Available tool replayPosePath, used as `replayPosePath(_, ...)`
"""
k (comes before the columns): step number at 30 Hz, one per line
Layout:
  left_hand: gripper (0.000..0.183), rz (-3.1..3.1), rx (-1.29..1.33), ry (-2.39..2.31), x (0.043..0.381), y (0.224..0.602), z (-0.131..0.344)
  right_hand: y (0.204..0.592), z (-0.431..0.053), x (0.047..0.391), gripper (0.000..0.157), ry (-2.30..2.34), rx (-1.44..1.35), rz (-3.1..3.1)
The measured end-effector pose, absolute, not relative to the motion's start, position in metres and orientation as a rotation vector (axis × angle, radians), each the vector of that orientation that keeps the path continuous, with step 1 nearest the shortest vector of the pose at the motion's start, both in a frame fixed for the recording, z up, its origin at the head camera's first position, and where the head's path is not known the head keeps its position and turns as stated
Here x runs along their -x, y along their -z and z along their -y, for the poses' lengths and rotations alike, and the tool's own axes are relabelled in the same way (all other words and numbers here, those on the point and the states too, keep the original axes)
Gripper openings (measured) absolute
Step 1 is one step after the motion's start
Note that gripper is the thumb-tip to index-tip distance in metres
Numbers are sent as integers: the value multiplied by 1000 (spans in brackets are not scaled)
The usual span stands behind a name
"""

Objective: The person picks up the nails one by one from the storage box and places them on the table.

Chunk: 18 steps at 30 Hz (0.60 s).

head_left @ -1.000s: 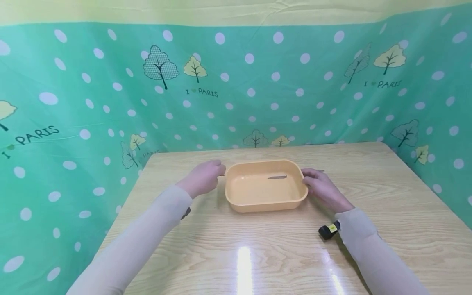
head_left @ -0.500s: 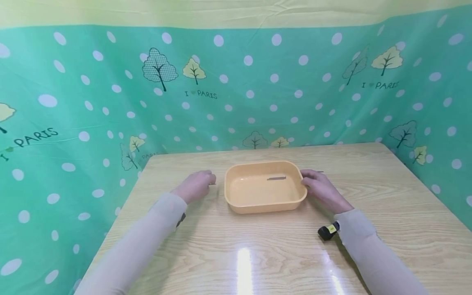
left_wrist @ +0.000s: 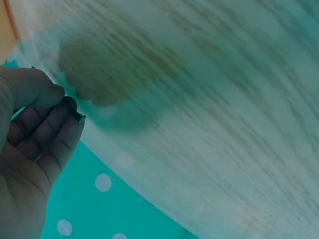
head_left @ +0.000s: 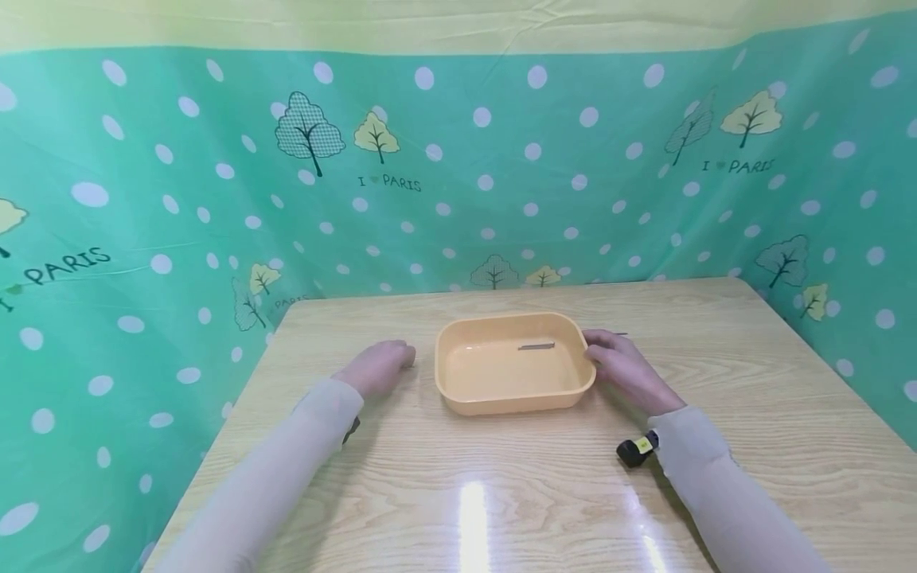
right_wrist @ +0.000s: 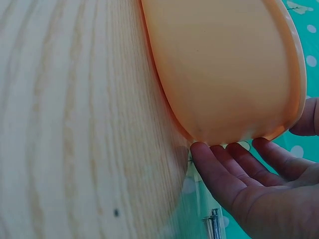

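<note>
A shallow yellow-orange plastic tray (head_left: 516, 404) stands mid-table, with a few thin metal nails (head_left: 536, 346) lying on its floor. My left hand (head_left: 380, 368) is to the left of the tray, low over the table. In the left wrist view its thumb and fingers pinch a thin dark nail (left_wrist: 74, 110), mostly covered by the fingertips. My right hand (head_left: 630, 370) holds the tray's right end, its fingers (right_wrist: 219, 172) against the outer wall and its thumb at the rim.
More nails (right_wrist: 214, 224) lie on the table beyond my right hand, largely hidden by it in the head view. A green polka-dot curtain (head_left: 487, 175) closes off the back and sides of the wooden table (head_left: 401, 493).
My left hand has moved left and down, away from the tray's left rim, with the nail in its fingers. My right hand and the tray have stayed in place.
</note>
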State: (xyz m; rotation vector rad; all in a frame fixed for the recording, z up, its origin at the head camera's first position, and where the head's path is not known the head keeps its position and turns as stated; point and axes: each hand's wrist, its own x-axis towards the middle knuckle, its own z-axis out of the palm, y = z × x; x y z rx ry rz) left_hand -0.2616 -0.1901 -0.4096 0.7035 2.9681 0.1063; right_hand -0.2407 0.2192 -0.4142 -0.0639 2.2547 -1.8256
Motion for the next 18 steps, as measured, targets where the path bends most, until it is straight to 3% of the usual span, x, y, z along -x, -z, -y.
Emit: replayPosePath(18,9,-2947,-690,-46,265,414,191,416,-220,242,54,1811,42,-2257)
